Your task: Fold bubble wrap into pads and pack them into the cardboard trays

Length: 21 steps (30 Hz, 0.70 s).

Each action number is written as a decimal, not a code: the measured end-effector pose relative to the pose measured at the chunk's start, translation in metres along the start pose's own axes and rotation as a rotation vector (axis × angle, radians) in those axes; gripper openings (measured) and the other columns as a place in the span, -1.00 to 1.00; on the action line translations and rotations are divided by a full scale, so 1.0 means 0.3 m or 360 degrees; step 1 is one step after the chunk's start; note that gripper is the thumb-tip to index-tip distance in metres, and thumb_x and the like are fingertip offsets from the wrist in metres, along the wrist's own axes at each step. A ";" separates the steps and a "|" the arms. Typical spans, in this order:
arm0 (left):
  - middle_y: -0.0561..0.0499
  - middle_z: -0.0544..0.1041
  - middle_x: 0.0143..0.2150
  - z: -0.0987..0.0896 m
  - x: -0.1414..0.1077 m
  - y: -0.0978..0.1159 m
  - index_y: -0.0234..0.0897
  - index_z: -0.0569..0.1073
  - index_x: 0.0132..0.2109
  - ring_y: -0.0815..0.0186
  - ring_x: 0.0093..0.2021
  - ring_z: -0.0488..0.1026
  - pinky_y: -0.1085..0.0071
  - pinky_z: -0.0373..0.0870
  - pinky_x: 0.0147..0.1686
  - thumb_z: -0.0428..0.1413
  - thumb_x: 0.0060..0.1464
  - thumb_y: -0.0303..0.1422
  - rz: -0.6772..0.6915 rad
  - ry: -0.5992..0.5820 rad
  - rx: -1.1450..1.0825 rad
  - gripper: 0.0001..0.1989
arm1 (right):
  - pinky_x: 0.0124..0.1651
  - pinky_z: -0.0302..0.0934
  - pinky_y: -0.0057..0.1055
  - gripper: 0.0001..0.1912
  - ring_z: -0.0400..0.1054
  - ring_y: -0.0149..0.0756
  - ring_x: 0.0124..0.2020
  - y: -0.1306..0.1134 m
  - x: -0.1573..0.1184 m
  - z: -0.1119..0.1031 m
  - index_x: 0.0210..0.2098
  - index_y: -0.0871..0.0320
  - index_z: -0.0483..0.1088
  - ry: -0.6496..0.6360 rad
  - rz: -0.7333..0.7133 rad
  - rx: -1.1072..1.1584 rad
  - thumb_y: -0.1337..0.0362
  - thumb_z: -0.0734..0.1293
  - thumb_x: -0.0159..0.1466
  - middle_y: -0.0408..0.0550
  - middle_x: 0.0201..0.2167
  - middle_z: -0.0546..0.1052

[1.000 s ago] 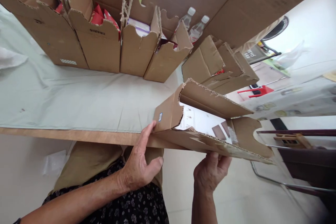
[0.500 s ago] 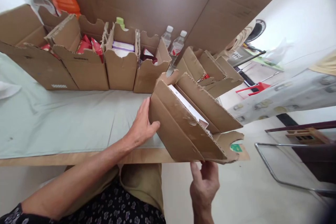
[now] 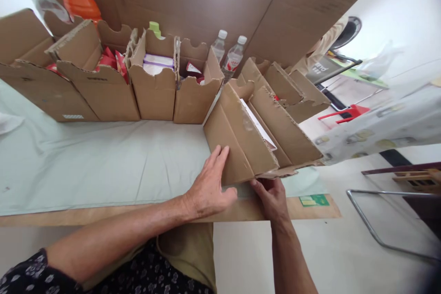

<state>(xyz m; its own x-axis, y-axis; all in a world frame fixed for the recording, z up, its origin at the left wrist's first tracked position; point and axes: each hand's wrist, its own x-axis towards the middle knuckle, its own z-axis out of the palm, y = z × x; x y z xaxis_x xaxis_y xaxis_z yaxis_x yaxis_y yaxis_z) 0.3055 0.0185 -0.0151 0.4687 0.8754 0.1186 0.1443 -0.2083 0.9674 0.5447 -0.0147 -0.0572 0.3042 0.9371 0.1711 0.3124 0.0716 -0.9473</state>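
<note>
1. Your cardboard bin (image 3: 241, 133), open-topped with a white item (image 3: 258, 124) inside, is at the right part of the table (image 3: 155, 161), its near end toward you.
2. It probably handles as light to moderate, depending on its contents; the walls look stiff, dry and not slippery, though the rough-cut rims may bend or tear.
3. The best hold is likely low: one hand steadying the broad side wall, the other supporting the base at the near end.
4. Your left hand (image 3: 211, 190) lies at that side wall, long fingers extended against its lower part, thumb spread away from them.
5. Your right hand (image 3: 274, 200) is at the bottom of the near end, thumb by the lower corner; the bin hides the other fingertips, so you cannot tell whether they pinch.
6. Beyond, to the left, four cardboard bins (image 3: 153, 96) stand in a row; two clear bottles (image 3: 232, 59) rise behind.
</note>
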 end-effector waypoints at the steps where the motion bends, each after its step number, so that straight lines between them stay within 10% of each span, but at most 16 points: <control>1: -0.34 -0.14 0.62 -0.001 0.001 0.001 -0.34 -0.04 0.55 -0.15 0.61 -0.20 -0.21 -0.12 0.53 0.17 -0.01 -0.37 -0.0001 -0.0004 0.0000 0.01 | 0.07 0.43 -0.12 -0.39 0.55 -0.08 -0.06 -0.009 0.013 0.005 -0.04 0.11 0.50 -0.0030 -0.0018 0.0019 -0.12 0.59 0.08 0.07 -0.10 0.67; 21: -0.20 -0.12 0.63 -0.079 0.071 -0.084 -0.09 -0.02 0.55 -0.14 0.60 -0.13 -0.25 -0.10 0.50 0.19 0.00 -0.41 0.0316 -0.0105 0.0022 0.02 | -0.12 0.38 -0.26 -0.56 0.49 -0.21 -0.23 -0.019 0.036 0.081 -0.11 0.11 0.45 0.0173 -0.0101 -0.0200 -0.01 0.54 0.17 -0.06 -0.23 0.61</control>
<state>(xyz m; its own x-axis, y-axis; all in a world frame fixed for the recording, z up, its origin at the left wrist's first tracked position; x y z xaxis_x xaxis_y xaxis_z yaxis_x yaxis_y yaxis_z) 0.2911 0.0527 -0.0318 0.5449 0.7861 0.2916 0.0548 -0.3804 0.9232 0.5243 0.0033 -0.0567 0.3735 0.8892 0.2642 0.4420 0.0798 -0.8934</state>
